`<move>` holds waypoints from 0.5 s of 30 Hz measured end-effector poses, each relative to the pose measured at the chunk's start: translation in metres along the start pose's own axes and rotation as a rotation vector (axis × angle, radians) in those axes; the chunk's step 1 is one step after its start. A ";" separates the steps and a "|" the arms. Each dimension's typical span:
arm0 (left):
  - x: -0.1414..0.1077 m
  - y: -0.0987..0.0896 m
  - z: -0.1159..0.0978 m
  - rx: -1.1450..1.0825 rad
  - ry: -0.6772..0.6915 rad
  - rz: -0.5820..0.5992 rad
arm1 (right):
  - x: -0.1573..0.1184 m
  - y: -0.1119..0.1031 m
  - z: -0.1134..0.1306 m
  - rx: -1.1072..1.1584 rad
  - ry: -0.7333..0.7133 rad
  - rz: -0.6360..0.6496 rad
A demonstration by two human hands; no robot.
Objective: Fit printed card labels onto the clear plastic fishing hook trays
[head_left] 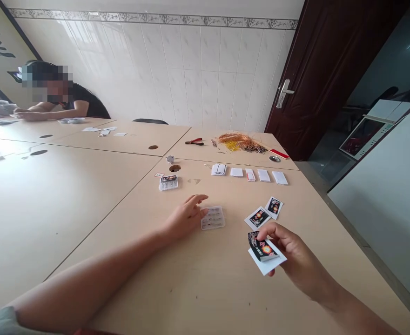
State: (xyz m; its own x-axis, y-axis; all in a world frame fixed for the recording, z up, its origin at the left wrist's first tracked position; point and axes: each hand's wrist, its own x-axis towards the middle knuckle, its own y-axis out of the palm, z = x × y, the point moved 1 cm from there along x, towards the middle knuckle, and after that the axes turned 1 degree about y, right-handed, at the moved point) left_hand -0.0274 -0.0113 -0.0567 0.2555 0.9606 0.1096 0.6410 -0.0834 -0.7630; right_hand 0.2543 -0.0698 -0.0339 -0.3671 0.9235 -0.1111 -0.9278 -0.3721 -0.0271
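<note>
On the table (222, 288), open left hand (184, 218) beside a clear tray (211, 227) of small items (212, 217); right hand (293, 253) pinches cards (262, 247).

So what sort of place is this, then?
Probably a small workroom for hand assembly: long pale tables pushed together, pliers beside a bundle of copper-coloured wires, white paper slips set in a row, and another person seated further along.

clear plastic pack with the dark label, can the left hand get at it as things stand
Likely yes: the left hand is close to the pack, and no object stands between them; the clear tray lies on the hand's other side.
</note>
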 end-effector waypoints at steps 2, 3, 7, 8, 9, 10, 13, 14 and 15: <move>0.002 -0.001 0.002 -0.003 0.005 0.012 | 0.001 0.001 0.003 -0.001 -0.004 -0.031; 0.002 -0.001 0.002 0.001 0.018 0.025 | 0.002 0.001 0.005 -0.002 -0.009 -0.049; 0.001 0.002 0.001 0.058 0.126 0.120 | 0.005 -0.002 0.011 -0.016 -0.027 -0.104; 0.000 0.002 0.000 0.077 0.154 0.141 | 0.006 -0.003 0.010 -0.019 -0.029 -0.114; -0.001 0.003 0.000 0.094 0.179 0.158 | 0.007 -0.005 0.010 -0.021 -0.029 -0.123; -0.002 0.003 -0.001 0.109 0.199 0.171 | 0.007 -0.006 0.009 -0.021 -0.027 -0.127; -0.003 0.004 0.000 0.145 0.227 0.186 | 0.010 -0.010 0.005 -0.017 -0.012 -0.123; -0.003 0.004 0.000 0.154 0.228 0.185 | 0.011 -0.011 0.004 -0.015 -0.006 -0.118; -0.002 0.004 0.001 0.163 0.227 0.181 | 0.013 -0.012 0.003 -0.013 0.000 -0.115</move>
State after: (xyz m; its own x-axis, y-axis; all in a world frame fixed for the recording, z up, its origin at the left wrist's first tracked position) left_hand -0.0257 -0.0137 -0.0606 0.5211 0.8490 0.0879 0.4511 -0.1865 -0.8728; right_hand 0.2608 -0.0534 -0.0325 -0.2585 0.9601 -0.1066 -0.9628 -0.2651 -0.0530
